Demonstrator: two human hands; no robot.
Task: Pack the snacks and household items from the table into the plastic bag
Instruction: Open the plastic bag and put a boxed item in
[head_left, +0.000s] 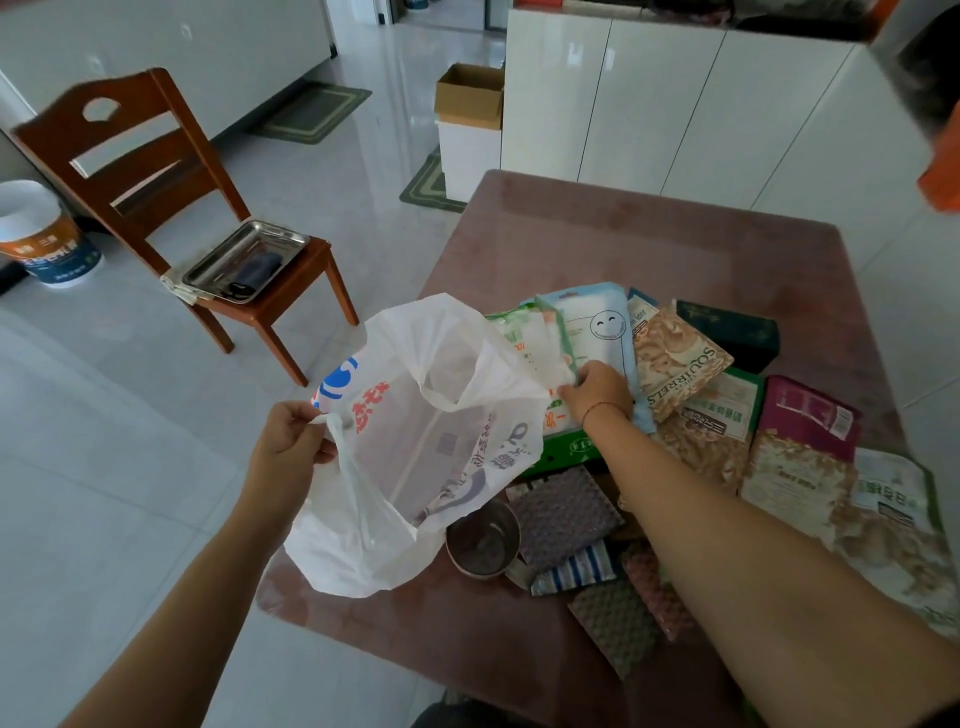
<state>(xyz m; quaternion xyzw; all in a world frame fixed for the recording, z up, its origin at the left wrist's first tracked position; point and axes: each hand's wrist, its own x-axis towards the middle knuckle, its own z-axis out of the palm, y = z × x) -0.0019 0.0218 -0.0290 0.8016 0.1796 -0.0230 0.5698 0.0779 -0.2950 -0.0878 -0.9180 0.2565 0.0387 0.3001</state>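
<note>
Plastic bag left of snack packets on table

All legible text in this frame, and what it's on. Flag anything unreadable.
"SQUIRRELS": on the brown snack pouch, upside down to the camera.
Creased, unreadable: red characters and blue logo on the plastic bag.
Too small: the ring of print round the smiley on the pale blue pack.
Blurred: print on the maroon pouch, the green-edged pack and the bucket.

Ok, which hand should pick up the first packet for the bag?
Probably the right hand: it sits on the packets, seemingly pinching the plastic bag rim. The left hand grips the other handle, away from them.
</note>
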